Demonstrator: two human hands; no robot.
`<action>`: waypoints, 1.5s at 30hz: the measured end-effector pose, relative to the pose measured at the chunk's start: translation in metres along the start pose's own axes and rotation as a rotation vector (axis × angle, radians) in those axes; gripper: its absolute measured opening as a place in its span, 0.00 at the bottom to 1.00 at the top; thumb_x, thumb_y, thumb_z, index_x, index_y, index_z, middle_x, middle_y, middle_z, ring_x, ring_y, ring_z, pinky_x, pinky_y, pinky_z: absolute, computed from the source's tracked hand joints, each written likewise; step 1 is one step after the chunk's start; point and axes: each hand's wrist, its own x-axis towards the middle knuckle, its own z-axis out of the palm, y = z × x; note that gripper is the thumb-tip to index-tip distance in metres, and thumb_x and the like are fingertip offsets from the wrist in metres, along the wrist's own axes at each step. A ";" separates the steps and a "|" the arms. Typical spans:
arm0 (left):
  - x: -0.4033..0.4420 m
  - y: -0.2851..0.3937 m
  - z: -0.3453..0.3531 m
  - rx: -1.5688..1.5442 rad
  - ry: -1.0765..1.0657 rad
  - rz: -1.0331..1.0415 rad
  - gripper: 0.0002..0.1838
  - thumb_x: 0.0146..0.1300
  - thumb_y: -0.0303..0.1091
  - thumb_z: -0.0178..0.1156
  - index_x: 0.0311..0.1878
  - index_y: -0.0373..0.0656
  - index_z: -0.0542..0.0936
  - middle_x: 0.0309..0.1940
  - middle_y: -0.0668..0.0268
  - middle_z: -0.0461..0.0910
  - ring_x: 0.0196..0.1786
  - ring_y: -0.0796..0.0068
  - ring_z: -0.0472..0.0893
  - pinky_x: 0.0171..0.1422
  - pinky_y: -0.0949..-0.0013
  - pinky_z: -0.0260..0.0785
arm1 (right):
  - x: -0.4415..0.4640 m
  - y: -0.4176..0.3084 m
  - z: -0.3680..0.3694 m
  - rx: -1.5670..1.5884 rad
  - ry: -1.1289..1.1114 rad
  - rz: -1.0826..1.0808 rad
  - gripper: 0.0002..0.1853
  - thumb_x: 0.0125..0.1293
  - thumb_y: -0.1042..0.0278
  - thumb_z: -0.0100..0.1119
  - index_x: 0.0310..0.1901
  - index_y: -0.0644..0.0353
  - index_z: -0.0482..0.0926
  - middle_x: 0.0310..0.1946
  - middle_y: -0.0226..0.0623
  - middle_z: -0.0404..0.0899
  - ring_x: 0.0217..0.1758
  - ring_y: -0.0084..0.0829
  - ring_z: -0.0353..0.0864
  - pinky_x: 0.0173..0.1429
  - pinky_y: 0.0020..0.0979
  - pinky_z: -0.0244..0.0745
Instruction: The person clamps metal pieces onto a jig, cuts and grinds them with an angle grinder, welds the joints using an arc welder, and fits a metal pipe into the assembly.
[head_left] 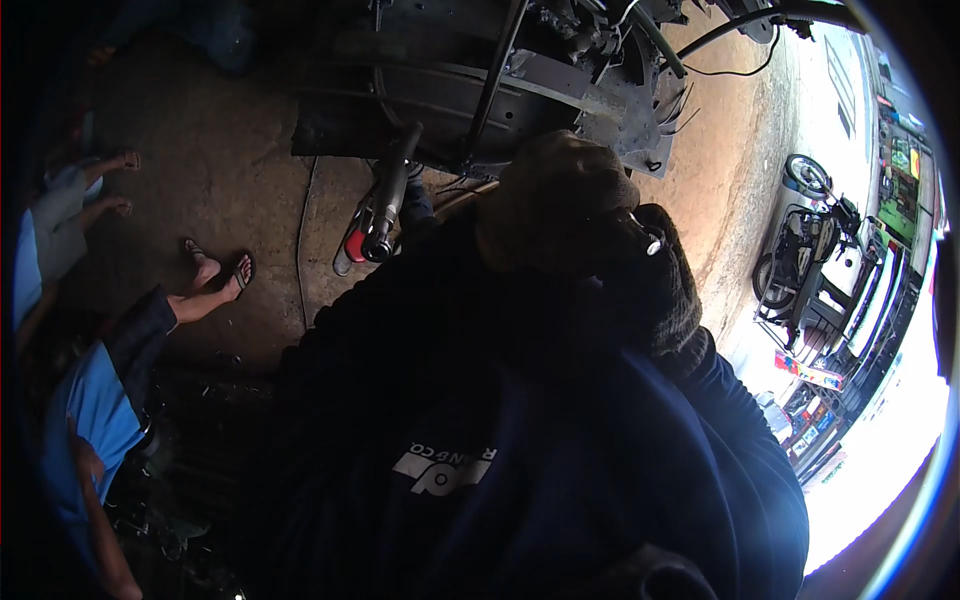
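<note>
Both hands are in dark, brownish work gloves, close together in front of my chest and in deep shade. My left hand (555,205) is a rounded, closed shape near the edge of a dark metal frame (450,90). My right hand (668,290) is closed beside it, below and to the right. A small shiny piece (654,243) catches the light between the gloves; its kind cannot be made out. Left of my hands, a grey cylindrical metal part (398,185) slants down from the frame, touched by neither hand.
A shoe with red on it (352,248) is below the cylindrical part. A cable (305,240) runs along the brown floor. People in sandals (240,272) sit at the left. A motorcycle (800,245) stands in bright light at the right.
</note>
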 end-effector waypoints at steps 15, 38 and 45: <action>0.029 0.011 0.006 0.016 -0.038 -0.039 0.14 0.55 0.50 0.68 0.37 0.52 0.82 0.31 0.71 0.78 0.34 0.67 0.81 0.39 0.60 0.72 | -0.049 0.047 0.041 1.196 -0.052 0.428 0.21 0.68 0.67 0.66 0.60 0.64 0.76 0.56 0.43 0.78 0.49 0.31 0.83 0.52 0.36 0.83; 0.002 0.077 0.013 -0.059 -0.067 -0.969 0.25 0.74 0.53 0.59 0.61 0.43 0.73 0.44 0.62 0.81 0.43 0.69 0.83 0.46 0.66 0.78 | 0.002 0.048 -0.034 0.489 0.081 0.044 0.48 0.55 0.55 0.79 0.74 0.59 0.63 0.60 0.45 0.79 0.56 0.40 0.85 0.61 0.39 0.81; -0.024 0.051 0.012 -0.658 0.329 -1.455 0.14 0.78 0.37 0.56 0.60 0.42 0.76 0.49 0.66 0.81 0.50 0.72 0.83 0.50 0.64 0.80 | 0.012 0.023 -0.038 0.249 -0.054 -0.063 0.44 0.63 0.64 0.72 0.77 0.58 0.59 0.63 0.49 0.77 0.65 0.46 0.80 0.65 0.42 0.78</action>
